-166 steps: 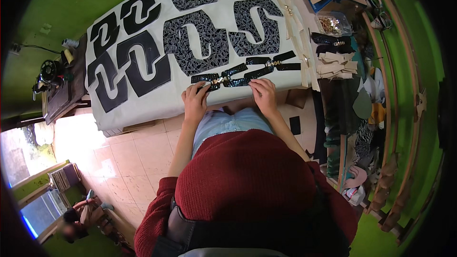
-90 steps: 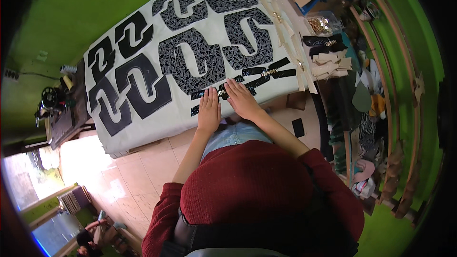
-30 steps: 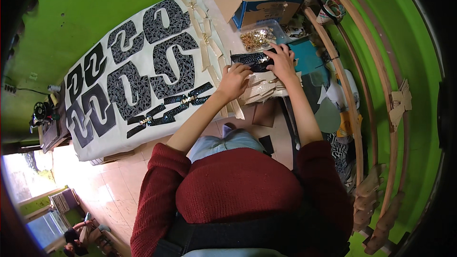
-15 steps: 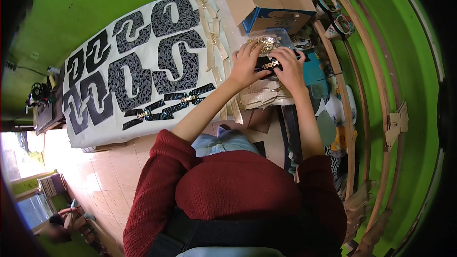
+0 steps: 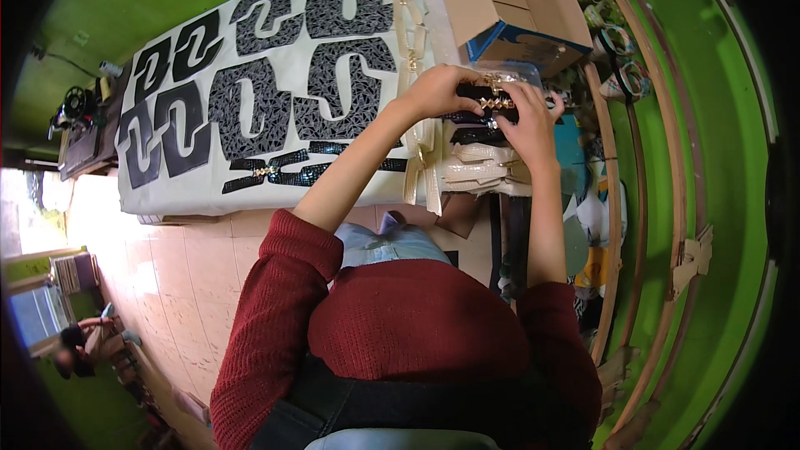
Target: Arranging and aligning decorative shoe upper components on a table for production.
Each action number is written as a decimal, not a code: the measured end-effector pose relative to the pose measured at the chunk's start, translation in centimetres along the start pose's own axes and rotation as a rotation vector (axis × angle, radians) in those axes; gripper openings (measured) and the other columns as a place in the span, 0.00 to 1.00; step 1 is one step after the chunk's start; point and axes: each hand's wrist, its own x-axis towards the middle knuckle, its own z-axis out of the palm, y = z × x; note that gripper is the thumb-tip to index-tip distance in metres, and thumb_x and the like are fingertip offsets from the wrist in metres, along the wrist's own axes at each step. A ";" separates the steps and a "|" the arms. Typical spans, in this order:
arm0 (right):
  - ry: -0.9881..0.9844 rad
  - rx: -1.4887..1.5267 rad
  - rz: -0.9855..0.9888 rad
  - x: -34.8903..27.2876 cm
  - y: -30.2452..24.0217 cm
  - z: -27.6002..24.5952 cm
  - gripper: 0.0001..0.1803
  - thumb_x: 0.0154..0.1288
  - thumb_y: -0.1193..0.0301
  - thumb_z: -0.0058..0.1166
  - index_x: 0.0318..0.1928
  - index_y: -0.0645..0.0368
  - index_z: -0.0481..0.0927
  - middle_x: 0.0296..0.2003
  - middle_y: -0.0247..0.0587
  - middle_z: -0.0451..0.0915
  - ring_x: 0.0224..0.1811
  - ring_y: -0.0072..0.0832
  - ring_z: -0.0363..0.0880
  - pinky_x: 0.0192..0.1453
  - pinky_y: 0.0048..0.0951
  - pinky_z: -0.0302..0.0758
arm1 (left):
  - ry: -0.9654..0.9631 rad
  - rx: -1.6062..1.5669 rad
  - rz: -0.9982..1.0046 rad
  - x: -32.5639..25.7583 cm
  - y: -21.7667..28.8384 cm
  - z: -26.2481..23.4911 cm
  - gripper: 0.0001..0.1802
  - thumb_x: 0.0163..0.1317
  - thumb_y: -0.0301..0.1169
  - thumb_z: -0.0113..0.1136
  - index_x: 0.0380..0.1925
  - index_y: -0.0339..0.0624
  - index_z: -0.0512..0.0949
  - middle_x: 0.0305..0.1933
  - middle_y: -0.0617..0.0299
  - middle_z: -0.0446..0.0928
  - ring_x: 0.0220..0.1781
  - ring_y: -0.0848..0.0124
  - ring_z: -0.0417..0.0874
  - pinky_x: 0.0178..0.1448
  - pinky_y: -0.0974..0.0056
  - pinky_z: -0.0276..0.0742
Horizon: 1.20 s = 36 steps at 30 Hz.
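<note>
Both my hands are at the right end of the table, holding a short black strap with a gold ornament [image 5: 497, 103] between them. My left hand [image 5: 442, 93] pinches the strap's left side, thumb toward me. My right hand [image 5: 532, 123] grips its right side, with the fingers bent over it. Just beyond lies a clear plastic tub [image 5: 527, 72] with gold ornaments, partly hidden by my fingers. Closer to me, under the held strap, are dark shiny strips [image 5: 475, 135]. A stack of beige straps [image 5: 483, 168] lies at the table's near edge.
Black and grey patterned cut pieces [image 5: 250, 108] cover the white-topped table on the left. Beige bow-like straps [image 5: 414, 54] run down its middle; black ones with gold centres [image 5: 265, 171] lie near the front. An opened cardboard box [image 5: 521, 12] stands behind the tub. Wooden rails [image 5: 667, 158] line the right wall.
The view has shifted, so the table sits farther right in the picture. My hands have lifted and tilted the black strap slightly, and dark strips beneath it now show.
</note>
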 end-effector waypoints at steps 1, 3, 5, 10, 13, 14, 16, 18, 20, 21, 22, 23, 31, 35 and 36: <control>-0.059 0.047 0.021 0.0 -0.3 -0.2 0.26 0.43 0.69 0.68 0.47 0.49 0.76 0.45 0.31 0.77 0.54 0.29 0.72 0.63 0.48 0.48 | -0.047 -0.007 -0.009 -0.5 -0.1 -0.6 0.24 0.41 0.41 0.73 0.39 0.43 0.81 0.36 0.52 0.82 0.41 0.54 0.82 0.46 0.58 0.75; -0.164 0.096 0.043 -0.2 -0.8 -0.8 0.33 0.37 0.57 0.72 0.47 0.51 0.75 0.41 0.35 0.78 0.51 0.32 0.73 0.63 0.47 0.48 | -0.139 -0.025 -0.041 -1.9 -0.2 -2.3 0.23 0.39 0.41 0.74 0.37 0.44 0.82 0.35 0.52 0.82 0.40 0.55 0.82 0.45 0.58 0.75; -0.234 0.104 0.080 -0.4 -1.2 -0.5 0.37 0.31 0.49 0.73 0.44 0.52 0.75 0.40 0.35 0.79 0.49 0.34 0.76 0.62 0.47 0.48 | -0.147 0.026 -0.069 -3.8 0.4 -3.3 0.22 0.41 0.38 0.73 0.37 0.43 0.82 0.33 0.53 0.82 0.37 0.57 0.82 0.42 0.60 0.75; -0.327 0.314 -0.022 -0.3 -4.2 2.6 0.35 0.34 0.51 0.73 0.42 0.55 0.74 0.37 0.41 0.79 0.42 0.38 0.78 0.56 0.42 0.61 | -0.253 0.220 -0.246 -8.0 0.1 -5.9 0.19 0.39 0.38 0.74 0.33 0.43 0.83 0.30 0.53 0.82 0.34 0.58 0.82 0.39 0.58 0.74; -0.514 0.559 0.132 0.6 -6.1 5.0 0.26 0.39 0.65 0.73 0.37 0.62 0.75 0.28 0.42 0.79 0.28 0.32 0.75 0.34 0.28 0.71 | -0.231 0.228 -0.295 -10.6 -0.1 -8.1 0.19 0.38 0.38 0.74 0.32 0.42 0.83 0.29 0.53 0.81 0.34 0.56 0.82 0.39 0.57 0.74; -0.523 0.567 0.123 0.7 -6.9 5.7 0.26 0.39 0.65 0.73 0.37 0.62 0.75 0.28 0.42 0.79 0.28 0.32 0.75 0.34 0.28 0.71 | -0.236 0.240 -0.308 -11.5 -0.2 -9.0 0.20 0.37 0.38 0.74 0.32 0.42 0.83 0.29 0.53 0.81 0.34 0.56 0.82 0.39 0.57 0.74; -0.551 0.730 0.095 1.1 -9.0 6.6 0.23 0.41 0.67 0.73 0.37 0.62 0.76 0.27 0.39 0.78 0.28 0.26 0.74 0.36 0.28 0.71 | -0.223 0.234 -0.342 -13.7 -1.3 -10.4 0.20 0.37 0.38 0.74 0.31 0.41 0.83 0.29 0.53 0.81 0.34 0.55 0.82 0.39 0.58 0.74; -0.614 0.799 0.162 1.5 -11.1 7.6 0.20 0.45 0.71 0.70 0.37 0.63 0.76 0.28 0.36 0.78 0.31 0.21 0.73 0.38 0.25 0.71 | -0.214 0.221 -0.343 -16.1 -2.3 -12.4 0.20 0.37 0.38 0.75 0.32 0.41 0.83 0.29 0.52 0.81 0.34 0.56 0.82 0.39 0.59 0.74; -0.512 0.995 0.039 1.5 -12.9 9.4 0.17 0.47 0.74 0.69 0.36 0.64 0.76 0.31 0.33 0.77 0.35 0.17 0.72 0.41 0.22 0.71 | -0.299 0.036 -0.391 -17.9 -3.1 -14.5 0.20 0.38 0.37 0.75 0.33 0.40 0.83 0.27 0.55 0.81 0.31 0.65 0.82 0.38 0.64 0.73; -0.592 1.029 0.113 1.7 -14.4 9.7 0.19 0.48 0.75 0.68 0.41 0.63 0.75 0.33 0.31 0.77 0.37 0.17 0.72 0.43 0.21 0.70 | -0.284 0.007 -0.398 -19.2 -3.6 -15.4 0.20 0.38 0.37 0.75 0.32 0.40 0.83 0.26 0.55 0.80 0.29 0.66 0.81 0.37 0.64 0.73; -0.583 1.030 0.123 1.7 -16.1 9.9 0.19 0.48 0.75 0.68 0.41 0.63 0.75 0.33 0.31 0.77 0.37 0.17 0.72 0.43 0.21 0.70 | -0.271 -0.022 -0.403 -20.6 -4.1 -16.2 0.20 0.38 0.36 0.74 0.32 0.39 0.83 0.25 0.56 0.80 0.28 0.68 0.80 0.35 0.65 0.72; -0.584 1.140 0.125 1.9 -17.9 10.0 0.22 0.48 0.76 0.68 0.45 0.61 0.73 0.34 0.29 0.76 0.39 0.16 0.72 0.44 0.19 0.70 | -0.283 -0.021 -0.396 -21.8 -4.7 -17.1 0.20 0.38 0.36 0.74 0.32 0.39 0.83 0.25 0.56 0.80 0.28 0.68 0.80 0.35 0.65 0.72; -0.412 0.953 0.276 1.3 -32.7 12.3 0.39 0.37 0.70 0.75 0.55 0.55 0.72 0.38 0.34 0.78 0.34 0.19 0.75 0.41 0.23 0.72 | -0.242 0.088 -0.372 -30.5 -6.8 -24.2 0.19 0.37 0.35 0.73 0.31 0.38 0.82 0.24 0.52 0.79 0.28 0.61 0.80 0.34 0.62 0.71; -0.376 1.000 0.187 0.2 -37.3 14.7 0.31 0.40 0.72 0.73 0.49 0.56 0.77 0.32 0.34 0.81 0.31 0.17 0.75 0.39 0.21 0.72 | -0.192 0.161 -0.337 -34.1 -6.6 -27.1 0.17 0.38 0.33 0.73 0.31 0.40 0.83 0.27 0.52 0.80 0.31 0.57 0.81 0.36 0.60 0.72; -0.410 1.033 0.211 0.0 -38.1 15.0 0.29 0.41 0.74 0.73 0.48 0.56 0.77 0.33 0.33 0.81 0.32 0.17 0.75 0.40 0.20 0.72 | -0.138 0.210 -0.252 -34.9 -6.8 -27.7 0.16 0.39 0.32 0.73 0.30 0.39 0.83 0.25 0.52 0.79 0.28 0.56 0.80 0.34 0.60 0.71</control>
